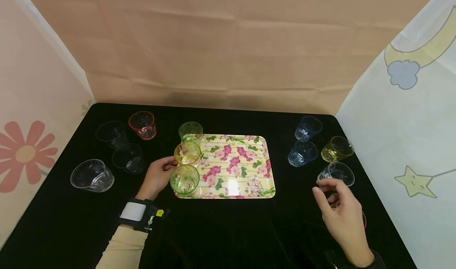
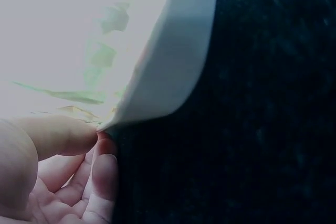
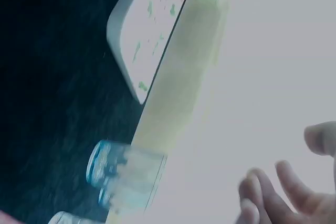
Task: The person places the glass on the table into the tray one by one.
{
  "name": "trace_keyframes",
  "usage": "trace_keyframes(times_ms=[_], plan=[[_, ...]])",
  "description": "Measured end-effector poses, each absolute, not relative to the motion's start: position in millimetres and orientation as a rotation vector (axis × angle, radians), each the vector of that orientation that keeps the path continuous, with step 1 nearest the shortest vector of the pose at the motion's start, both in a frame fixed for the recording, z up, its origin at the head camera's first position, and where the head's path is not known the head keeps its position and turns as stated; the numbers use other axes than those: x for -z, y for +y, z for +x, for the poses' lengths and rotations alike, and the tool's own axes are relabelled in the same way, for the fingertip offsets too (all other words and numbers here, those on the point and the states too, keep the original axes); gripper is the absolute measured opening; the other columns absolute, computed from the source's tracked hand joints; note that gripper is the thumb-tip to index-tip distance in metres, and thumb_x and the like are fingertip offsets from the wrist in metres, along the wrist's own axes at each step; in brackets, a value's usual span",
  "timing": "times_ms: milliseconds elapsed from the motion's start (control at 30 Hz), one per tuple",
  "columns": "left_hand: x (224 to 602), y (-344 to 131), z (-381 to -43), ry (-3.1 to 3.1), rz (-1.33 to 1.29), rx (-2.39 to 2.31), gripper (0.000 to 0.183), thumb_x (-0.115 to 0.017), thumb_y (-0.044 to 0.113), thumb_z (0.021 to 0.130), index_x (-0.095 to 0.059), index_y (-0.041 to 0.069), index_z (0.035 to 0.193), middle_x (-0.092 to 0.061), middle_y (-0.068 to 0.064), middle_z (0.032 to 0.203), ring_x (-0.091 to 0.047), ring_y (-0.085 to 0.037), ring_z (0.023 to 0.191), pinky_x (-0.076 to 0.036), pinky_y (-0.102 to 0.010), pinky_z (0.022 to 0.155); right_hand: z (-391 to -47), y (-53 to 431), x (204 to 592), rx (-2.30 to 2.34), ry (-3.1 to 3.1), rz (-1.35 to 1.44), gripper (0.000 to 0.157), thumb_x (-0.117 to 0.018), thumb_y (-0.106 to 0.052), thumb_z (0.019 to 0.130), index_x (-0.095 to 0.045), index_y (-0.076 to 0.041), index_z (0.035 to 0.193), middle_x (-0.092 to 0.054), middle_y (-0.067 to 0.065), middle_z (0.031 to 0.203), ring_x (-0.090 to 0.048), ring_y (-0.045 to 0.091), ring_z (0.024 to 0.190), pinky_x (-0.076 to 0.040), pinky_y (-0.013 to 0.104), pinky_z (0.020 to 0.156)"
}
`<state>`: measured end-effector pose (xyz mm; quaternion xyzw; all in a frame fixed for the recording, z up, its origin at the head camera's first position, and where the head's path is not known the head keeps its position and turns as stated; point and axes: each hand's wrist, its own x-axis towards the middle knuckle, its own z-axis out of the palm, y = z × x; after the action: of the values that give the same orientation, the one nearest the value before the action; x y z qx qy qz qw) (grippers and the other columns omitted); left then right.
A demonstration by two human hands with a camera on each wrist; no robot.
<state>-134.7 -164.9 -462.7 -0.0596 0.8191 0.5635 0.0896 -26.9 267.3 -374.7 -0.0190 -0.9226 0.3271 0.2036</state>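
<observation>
A floral tray (image 1: 233, 166) lies on the black table with three glasses along its left side: a green glass (image 1: 190, 132) at the back, a yellow glass (image 1: 187, 153) in the middle and another green glass (image 1: 184, 180) in front. My left hand (image 1: 158, 178) is at that side, and in the left wrist view its thumb (image 2: 63, 135) and a finger pinch the tray's rim (image 2: 173, 72). Over on the right, my right hand (image 1: 340, 213) is above the table by a clear glass (image 1: 336, 172), fingers loosely bent and holding nothing. It partly hides a red-rimmed thing (image 1: 364, 219).
Back left stand a red glass (image 1: 143, 125) and clear glasses, one of them a large clear glass (image 1: 93, 176). Towards the right are two bluish glasses (image 1: 303, 154) and a yellow glass (image 1: 337, 149). Paper walls (image 1: 228, 43) enclose the table's back and sides.
</observation>
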Motion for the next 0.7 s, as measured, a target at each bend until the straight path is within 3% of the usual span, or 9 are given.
trace_keyframes(times_ms=[133,233,333,533,700], plan=[[463,-166,-134,2.439,-0.177,-1.668,0.042,-0.058,0.007,0.1,-0.055,-0.008,0.139,-0.061,-0.024,0.126,-0.062,-0.033,0.113,-0.052,-0.026,0.08,-23,285,378,-0.967,-2.433,-0.165,0.047,-0.075,0.003,0.087,-0.058,0.002,0.131,-0.055,-0.009,0.121,-0.05,-0.003,0.1,-0.039,0.01,0.086],[463,-166,-135,2.436,-0.182,-1.66,0.042,-0.058,0.007,0.101,-0.054,-0.007,0.14,-0.061,-0.024,0.127,-0.062,-0.033,0.113,-0.052,-0.026,0.08,-20,301,384,-1.056,-2.421,-0.279,0.066,-0.073,0.001,0.089,-0.042,0.001,0.148,-0.046,0.001,0.143,-0.041,0.002,0.13,-0.029,0.009,0.106],[463,-165,-135,2.435,-0.182,-1.655,0.041,-0.057,0.007,0.101,-0.054,-0.007,0.14,-0.061,-0.024,0.127,-0.061,-0.033,0.114,-0.053,-0.026,0.08,-16,315,392,-1.168,-2.436,-0.431,0.08,-0.069,-0.005,0.093,-0.023,-0.004,0.159,-0.029,0.016,0.159,-0.025,0.011,0.148,-0.016,0.01,0.114],[460,-165,-135,2.437,-0.193,-1.665,0.04,-0.057,0.006,0.101,-0.055,-0.008,0.139,-0.061,-0.024,0.126,-0.061,-0.034,0.113,-0.052,-0.026,0.08,-9,336,406,-1.293,-2.471,-0.678,0.092,-0.065,-0.014,0.099,0.0,-0.011,0.163,-0.006,0.016,0.168,-0.006,0.018,0.156,-0.005,0.012,0.116],[462,-165,-134,2.441,-0.182,-1.677,0.04,-0.058,0.003,0.1,-0.055,-0.009,0.138,-0.061,-0.025,0.126,-0.062,-0.034,0.113,-0.053,-0.026,0.079,-6,345,420,-1.331,-2.59,-0.784,0.1,-0.066,-0.022,0.1,0.011,-0.007,0.162,-0.001,0.025,0.167,-0.005,0.036,0.155,-0.004,0.036,0.124]])
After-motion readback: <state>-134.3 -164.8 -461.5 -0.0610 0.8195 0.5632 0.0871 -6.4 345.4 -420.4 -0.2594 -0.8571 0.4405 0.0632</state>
